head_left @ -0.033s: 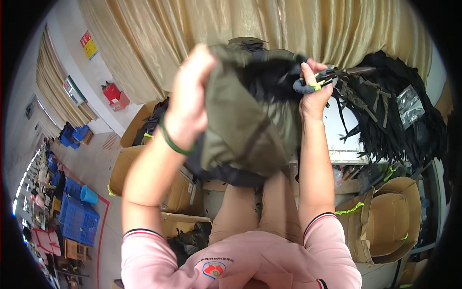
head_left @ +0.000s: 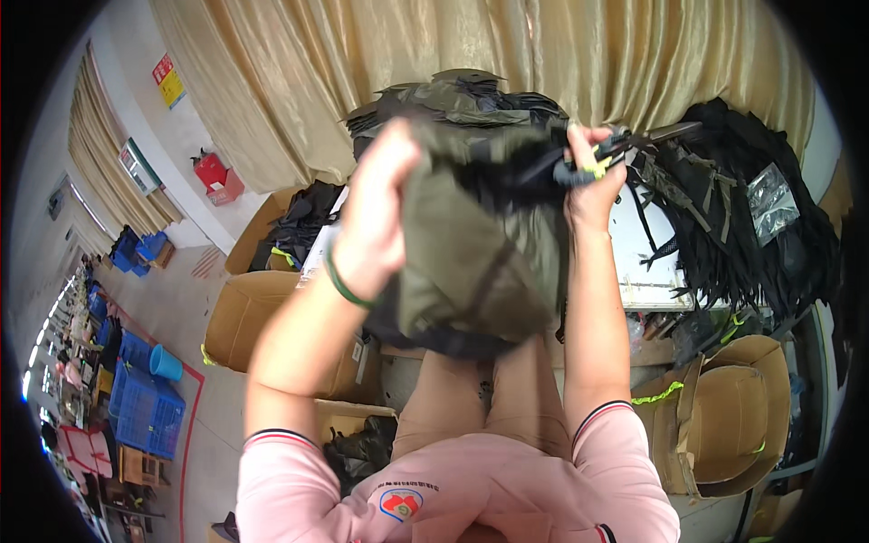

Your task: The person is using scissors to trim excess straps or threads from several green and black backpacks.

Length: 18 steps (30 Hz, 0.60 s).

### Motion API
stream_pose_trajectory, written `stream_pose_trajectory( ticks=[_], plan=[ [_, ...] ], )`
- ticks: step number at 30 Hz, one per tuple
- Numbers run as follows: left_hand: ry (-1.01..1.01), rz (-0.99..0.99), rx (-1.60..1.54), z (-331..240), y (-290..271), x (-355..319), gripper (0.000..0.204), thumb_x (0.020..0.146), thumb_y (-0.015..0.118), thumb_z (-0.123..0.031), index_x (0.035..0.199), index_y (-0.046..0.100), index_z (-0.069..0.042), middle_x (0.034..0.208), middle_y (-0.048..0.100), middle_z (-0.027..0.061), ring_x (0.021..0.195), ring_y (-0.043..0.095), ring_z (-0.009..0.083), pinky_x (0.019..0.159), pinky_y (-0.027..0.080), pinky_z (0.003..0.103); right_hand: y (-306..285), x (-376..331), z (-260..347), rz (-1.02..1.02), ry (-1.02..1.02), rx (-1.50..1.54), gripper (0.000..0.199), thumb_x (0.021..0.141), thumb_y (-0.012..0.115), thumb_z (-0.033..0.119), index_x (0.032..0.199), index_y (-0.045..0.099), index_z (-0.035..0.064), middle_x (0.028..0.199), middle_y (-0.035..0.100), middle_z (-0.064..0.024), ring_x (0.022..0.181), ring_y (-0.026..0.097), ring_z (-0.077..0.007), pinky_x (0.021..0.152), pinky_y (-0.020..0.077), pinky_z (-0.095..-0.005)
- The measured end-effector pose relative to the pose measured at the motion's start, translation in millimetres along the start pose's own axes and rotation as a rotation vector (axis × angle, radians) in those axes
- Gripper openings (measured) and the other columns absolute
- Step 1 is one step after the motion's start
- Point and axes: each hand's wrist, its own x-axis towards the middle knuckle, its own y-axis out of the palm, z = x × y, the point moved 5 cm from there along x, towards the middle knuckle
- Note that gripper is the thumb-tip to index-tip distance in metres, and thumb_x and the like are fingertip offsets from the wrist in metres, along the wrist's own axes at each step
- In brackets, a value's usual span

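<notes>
Between my hands, over the table's front edge, an olive-green fabric piece with black parts is held up, smeared by motion; it resembles a sewn bag part. My left hand is closed on its upper left edge, blurred. At the upper right, my right hand is closed round dark-handled scissors, whose blades point right, away from the fabric. Something yellow-green is tied near the handles. Black cloth meets the right fingers; whether they pinch it too, I cannot tell. Behind the piece lies a stack of dark olive pieces.
A heap of black straps with a clear plastic bag covers the right of the white table. Cardboard boxes stand right and left. A beige curtain hangs behind. Blue crates stand far left.
My left hand has moved right and a little down with the fabric piece, uncovering more of the stack behind. The right hand with the scissors has barely shifted.
</notes>
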Motion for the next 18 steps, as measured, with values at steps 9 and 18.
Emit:
stream_pose_trajectory(
  ticks=[9,18],
  plan=[
    [-0.555,0.14,1.512,210.0,-207.2,-225.1,0.093,0.07,0.073,-0.055,0.143,0.031,-0.016,0.15,0.02,0.0233,0.138,0.02,0.0429,0.108,0.014,0.061,-110.1,-55.3,97.7,-0.052,0.009,-0.304,0.017,0.081,0.066,0.0,0.084,0.055,0.0126,0.084,0.058,0.003,0.07,0.054,-0.0045,0.061,0.0413,-0.0187],
    [-0.366,0.257,1.402,248.1,-206.6,-228.8,0.048,0.065,0.077,-0.014,0.105,0.052,-0.002,0.098,0.055,0.0181,0.098,0.053,0.0399,0.081,0.045,0.045,-176.5,-29.9,206.8,-0.219,-0.135,-0.275,0.027,0.088,0.062,0.024,0.096,0.043,0.0058,0.107,0.057,-0.0125,0.108,0.052,-0.0222,0.105,0.0315,-0.0385]
  ],
)
